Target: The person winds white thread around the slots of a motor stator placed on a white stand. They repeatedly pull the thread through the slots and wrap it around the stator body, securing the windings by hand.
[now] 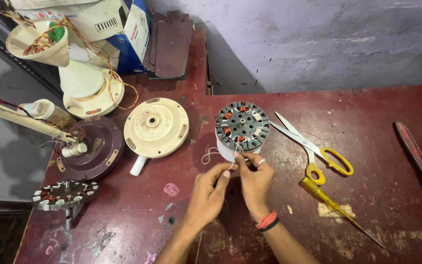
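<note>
A round grey motor stator (242, 126) with copper windings stands on a white base on the dark red table (367, 112). A thin white thread (210, 156) loops off its near side. My left hand (210, 191) and my right hand (255, 181) meet just in front of the stator, and both pinch the thread between fingertips. The right hand wears a ring and a red-and-black wristband.
Yellow-handled scissors (313, 149) and a yellow screwdriver (335, 208) lie right of the stator. A dark red-handled tool (419, 161) lies at the far right. Left are a cream fan motor cover (156, 128), a brown cover (93, 146), another stator (64, 193), and fan parts with wires.
</note>
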`<state>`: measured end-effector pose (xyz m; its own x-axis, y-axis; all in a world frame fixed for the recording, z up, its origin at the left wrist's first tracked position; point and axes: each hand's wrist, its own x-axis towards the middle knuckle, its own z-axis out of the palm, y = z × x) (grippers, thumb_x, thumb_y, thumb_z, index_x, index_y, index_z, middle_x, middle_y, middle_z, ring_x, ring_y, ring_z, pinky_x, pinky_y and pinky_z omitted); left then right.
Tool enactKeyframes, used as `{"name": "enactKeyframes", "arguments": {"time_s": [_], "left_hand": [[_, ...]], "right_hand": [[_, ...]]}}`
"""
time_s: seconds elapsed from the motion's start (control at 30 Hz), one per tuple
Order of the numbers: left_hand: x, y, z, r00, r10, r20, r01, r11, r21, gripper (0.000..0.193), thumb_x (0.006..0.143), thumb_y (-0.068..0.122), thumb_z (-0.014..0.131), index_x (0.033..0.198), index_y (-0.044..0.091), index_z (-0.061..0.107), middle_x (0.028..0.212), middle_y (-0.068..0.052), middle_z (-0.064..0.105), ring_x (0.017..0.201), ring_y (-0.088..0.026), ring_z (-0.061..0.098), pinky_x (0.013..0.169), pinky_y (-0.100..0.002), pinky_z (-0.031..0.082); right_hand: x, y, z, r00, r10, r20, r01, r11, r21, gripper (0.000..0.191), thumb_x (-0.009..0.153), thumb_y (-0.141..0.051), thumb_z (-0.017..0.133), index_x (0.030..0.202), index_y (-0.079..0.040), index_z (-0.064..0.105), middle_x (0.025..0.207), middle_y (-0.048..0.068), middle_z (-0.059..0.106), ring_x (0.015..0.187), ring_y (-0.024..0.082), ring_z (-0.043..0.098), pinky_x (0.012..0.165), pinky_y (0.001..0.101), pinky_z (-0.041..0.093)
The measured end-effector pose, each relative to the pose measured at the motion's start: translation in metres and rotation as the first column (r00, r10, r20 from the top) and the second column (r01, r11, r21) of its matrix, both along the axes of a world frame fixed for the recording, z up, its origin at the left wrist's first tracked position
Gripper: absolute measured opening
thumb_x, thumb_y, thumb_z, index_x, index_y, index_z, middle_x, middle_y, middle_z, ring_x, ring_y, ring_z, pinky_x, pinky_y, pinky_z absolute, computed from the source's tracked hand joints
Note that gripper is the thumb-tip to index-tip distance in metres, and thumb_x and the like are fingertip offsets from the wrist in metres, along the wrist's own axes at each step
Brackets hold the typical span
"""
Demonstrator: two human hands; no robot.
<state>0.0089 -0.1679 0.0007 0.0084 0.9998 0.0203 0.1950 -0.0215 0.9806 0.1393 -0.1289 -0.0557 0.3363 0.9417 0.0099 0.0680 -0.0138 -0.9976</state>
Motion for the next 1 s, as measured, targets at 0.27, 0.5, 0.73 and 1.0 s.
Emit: {"name": "enactKeyframes", "arguments": {"time_s": [0.27,0.5,0.73,1.0], "left_hand": [[-0.004,0.005,0.006,1.000,-0.013,-0.012,0.013,1.000,-0.025,0.026,0.098,0.013,0.058,0.114,0.004,0.075,0.072,-0.008,0.071,0.064,-0.007,0.056,0.059,-0.030,0.046],[0.003,-0.003,0.015,0.996,-0.093,-0.001,0.092,0.991,-0.101,0.028,0.099,0.017,0.057,0.117,0.008,0.076,0.070,-0.003,0.069,0.058,-0.009,0.054,0.056,-0.031,0.044],[0.001,-0.035,0.038,0.976,-0.195,-0.097,0.195,0.981,-0.009,0.030,0.104,0.021,0.054,0.121,0.008,0.074,0.070,-0.012,0.067,0.060,-0.017,0.060,0.061,-0.034,0.047],[-0.037,-0.104,-0.046,0.989,-0.090,-0.113,0.122,0.940,0.318,0.027,0.102,0.012,0.051,0.118,0.007,0.073,0.104,-0.008,0.080,0.064,-0.019,0.062,0.069,-0.036,0.047]], "right_hand": [[0.034,-0.009,-0.018,0.875,0.322,-0.361,-0.281,0.946,0.162,0.003,0.090,0.000,0.070,0.089,-0.002,0.072,0.082,0.005,0.068,0.073,0.014,0.059,0.070,0.0302,0.048],[0.080,-0.026,-0.001,0.755,0.363,-0.546,-0.351,0.927,0.132,0.006,0.087,0.002,0.063,0.086,-0.003,0.066,0.091,0.013,0.073,0.090,0.024,0.069,0.091,0.0403,0.053],[0.091,-0.038,0.021,0.362,0.457,-0.812,-0.469,0.842,0.265,0.023,0.093,0.005,0.067,0.114,0.000,0.059,0.087,0.011,0.067,0.085,0.024,0.065,0.087,0.0397,0.051],[0.103,-0.052,0.021,0.385,0.434,-0.814,-0.555,0.814,0.172,0.021,0.088,0.000,0.067,0.108,-0.001,0.062,0.086,0.012,0.068,0.084,0.024,0.064,0.085,0.0431,0.052]]}}
